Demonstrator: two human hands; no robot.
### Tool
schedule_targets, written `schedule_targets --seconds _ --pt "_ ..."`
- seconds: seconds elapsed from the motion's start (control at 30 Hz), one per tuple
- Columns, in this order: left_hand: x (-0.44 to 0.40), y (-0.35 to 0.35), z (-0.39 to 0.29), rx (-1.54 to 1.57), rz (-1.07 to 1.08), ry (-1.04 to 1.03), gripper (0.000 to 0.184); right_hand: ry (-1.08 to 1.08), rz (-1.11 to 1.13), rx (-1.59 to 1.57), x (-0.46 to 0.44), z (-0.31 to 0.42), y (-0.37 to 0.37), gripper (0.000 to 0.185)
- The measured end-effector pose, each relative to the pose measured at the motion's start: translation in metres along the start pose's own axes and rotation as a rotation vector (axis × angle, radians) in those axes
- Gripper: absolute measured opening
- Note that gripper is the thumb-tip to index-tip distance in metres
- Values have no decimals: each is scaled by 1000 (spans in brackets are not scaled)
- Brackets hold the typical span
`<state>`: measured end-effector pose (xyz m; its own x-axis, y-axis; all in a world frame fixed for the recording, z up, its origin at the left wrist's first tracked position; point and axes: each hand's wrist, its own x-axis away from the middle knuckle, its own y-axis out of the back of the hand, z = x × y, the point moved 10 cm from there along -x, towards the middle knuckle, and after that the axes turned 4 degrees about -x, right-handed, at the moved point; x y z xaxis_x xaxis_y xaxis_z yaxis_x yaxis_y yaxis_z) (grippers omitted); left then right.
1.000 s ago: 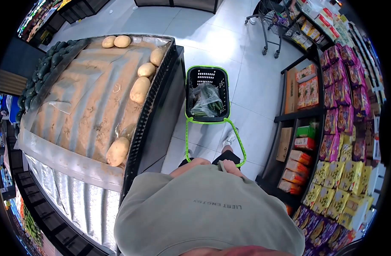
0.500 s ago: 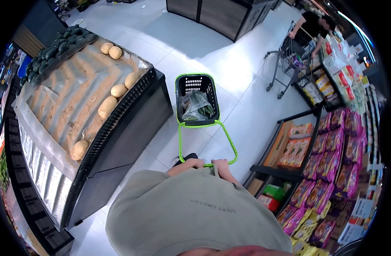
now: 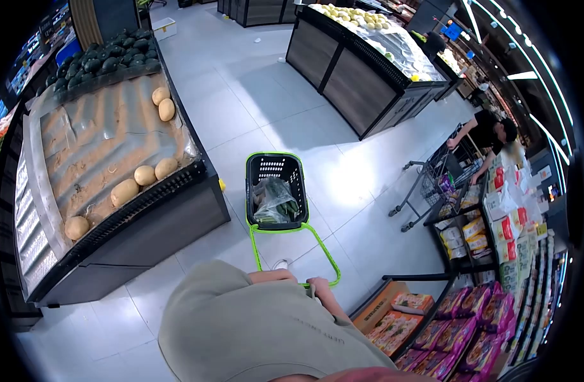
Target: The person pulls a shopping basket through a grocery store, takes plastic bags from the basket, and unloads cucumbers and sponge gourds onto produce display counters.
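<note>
A black shopping basket (image 3: 275, 225) with a lime-green rim stands on the floor ahead of me. In it lies a clear plastic bag (image 3: 273, 198) with dark green vegetables, whose exact kind I cannot make out. Its long green handle (image 3: 327, 254) reaches back toward my body. My right hand (image 3: 319, 288) is closed round the near bar of that handle. Close beside it, my left hand (image 3: 280, 275) is closed at the same bar, with part of the fingers hidden by the angle. The tip of a light shoe (image 3: 280, 264) shows below the handle.
To the left is a produce stand (image 3: 123, 248) with several round tan melons (image 3: 124, 192) and dark green squashes (image 3: 123, 54). Another produce stand (image 3: 349, 76) is beyond. At right, a person (image 3: 489, 137) leans over a shopping cart (image 3: 426, 184) near shelves of packets (image 3: 432, 337).
My view has tilted up and shifted, showing more of the store ahead. The basket, handle and hands sit lower in view. Both hands stay on the handle.
</note>
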<state>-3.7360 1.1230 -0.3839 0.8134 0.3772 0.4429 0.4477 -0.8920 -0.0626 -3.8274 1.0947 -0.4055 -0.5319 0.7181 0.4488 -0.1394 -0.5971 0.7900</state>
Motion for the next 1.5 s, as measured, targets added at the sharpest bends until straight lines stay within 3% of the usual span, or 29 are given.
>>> schedule_targets --seconds 0.17,0.27,0.37,0.43,0.57,0.63,0.73,0.77,0.83,0.87,0.93,1.03,1.07,1.13,1.17,1.23,1.27,1.37,1.43,1.47,1.5 --pt "-7 51 -42 108 -169 -115 27 127 35 14 -45 -14 44 17" --pt "2 69 -46 137 -264 -109 27 89 96 39 -72 -22 57 19" --pt "5 106 -60 278 -474 -298 22 195 129 40 -100 -21 71 19" --pt "9 122 -83 243 -488 -222 35 224 175 83 -119 -23 81 20" --pt "-9 161 -67 331 -547 -280 35 259 107 160 -158 -43 102 16" --pt "-22 185 -50 269 -430 -66 32 294 136 169 -184 -48 119 17" --pt "-6 233 -107 359 -486 -17 38 383 160 197 -235 -59 119 20" --pt "-12 254 -91 331 -499 -3 38 429 157 238 -262 -59 123 20" --pt "-10 293 -99 209 -511 -465 26 451 144 208 -300 -49 157 21" --pt "-10 310 -96 190 -501 -451 26 455 147 203 -311 -46 170 22" --pt "-3 340 -147 228 -571 -207 29 449 154 172 -336 -37 208 23" --pt "5 397 -178 251 -715 -190 28 443 164 128 -381 -36 243 24" --pt "-10 423 -148 242 -726 -205 28 448 139 96 -396 -32 255 25" --pt "-57 474 -21 -398 -626 419 31 445 131 133 -419 -18 292 24" --pt "-57 491 -45 -391 -650 409 31 439 123 152 -432 -12 309 23" --pt "-36 523 -70 -467 -593 673 36 430 134 207 -464 -6 329 23" --pt "-35 536 -73 -444 -608 674 36 431 192 218 -478 -10 329 24" --pt "-31 577 -63 -451 -644 588 36 402 249 273 -524 -14 341 24" --pt "-34 589 -106 -121 -646 -343 34 385 279 280 -541 -19 354 24" --pt "-24 599 -122 -48 -596 -590 33 375 271 287 -556 -24 354 24" --pt "-23 617 -111 -19 -596 -509 33 349 310 260 -564 -35 349 25"
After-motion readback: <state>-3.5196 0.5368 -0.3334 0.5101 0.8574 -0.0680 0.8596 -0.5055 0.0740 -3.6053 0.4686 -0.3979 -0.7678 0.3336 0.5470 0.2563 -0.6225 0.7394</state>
